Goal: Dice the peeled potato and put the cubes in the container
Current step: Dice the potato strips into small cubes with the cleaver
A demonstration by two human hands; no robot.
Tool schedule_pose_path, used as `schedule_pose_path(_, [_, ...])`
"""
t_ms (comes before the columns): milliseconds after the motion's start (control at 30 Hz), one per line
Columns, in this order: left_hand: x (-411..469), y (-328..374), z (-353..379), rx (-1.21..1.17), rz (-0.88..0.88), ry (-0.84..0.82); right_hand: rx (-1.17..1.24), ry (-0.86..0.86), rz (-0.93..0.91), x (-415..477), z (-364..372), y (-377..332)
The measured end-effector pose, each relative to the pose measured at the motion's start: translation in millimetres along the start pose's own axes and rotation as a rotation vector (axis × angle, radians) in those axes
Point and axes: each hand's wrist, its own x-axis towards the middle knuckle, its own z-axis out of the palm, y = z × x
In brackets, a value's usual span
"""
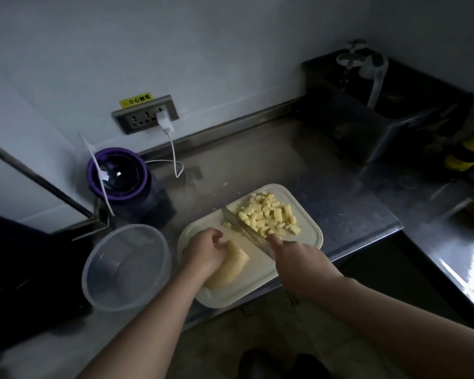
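A pale cutting board (pixel 260 280) lies on the steel counter. My left hand (pixel 205 251) presses down on a peeled potato piece (pixel 230 269) at the board's near left. My right hand (pixel 296 255) grips a knife (pixel 241 228), index finger along the blade's spine; the blade runs diagonally toward the far left, its edge beside a heap of yellow potato cubes (pixel 268 214) on the board's far half. A clear round plastic container (pixel 126 266) stands empty just left of the board.
A purple-rimmed blender cup (pixel 118 173) stands behind the container, near a wall socket (pixel 145 114) with a white charger cable. A dark sink (pixel 381 110) with a tap sits far right. The counter's front edge runs right under the board.
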Motion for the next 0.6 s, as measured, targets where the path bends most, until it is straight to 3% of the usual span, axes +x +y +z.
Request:
schedule_pose_path(200, [-16.9, -4.6, 16.1, 0.221, 0.109, 0.156, -0.006, -0.015, -0.064, -8.3, 11.1, -16.0])
schedule_pose_path(600, [-23.0, -9.2, 23.7, 0.435, 0.197, 0.214, -0.038, -0.036, -0.072, -12.8, 14.8, -22.2])
